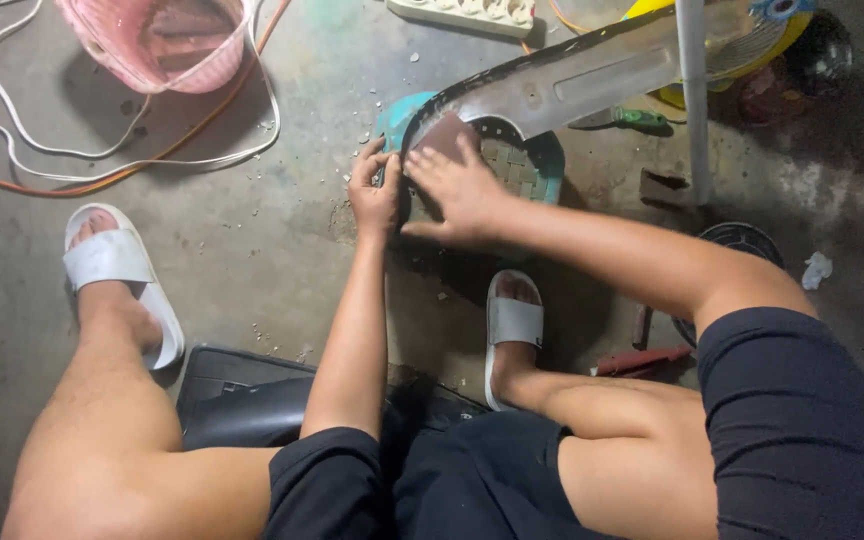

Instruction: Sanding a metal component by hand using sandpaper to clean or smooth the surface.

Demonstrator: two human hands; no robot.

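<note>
1. The left hand (376,192) grips the near edge of a long curved grey metal panel (562,80) at frame centre; the right hand (460,185) presses a brown sanding sheet (446,135) flat on it.
2. The panel rests on a teal plastic stool (537,165).
3. Upper left: a pink plastic basket (157,45) and white cables (12,130).
4. A white upright pole (694,100) crosses the panel at upper right.
5. Open grey concrete floor (252,230), littered with chips, lies left of the hands.

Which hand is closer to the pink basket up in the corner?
The left hand. It grips the end of the grey curved panel, on the side toward the pink basket. The right hand presses brown sandpaper further right.
</note>
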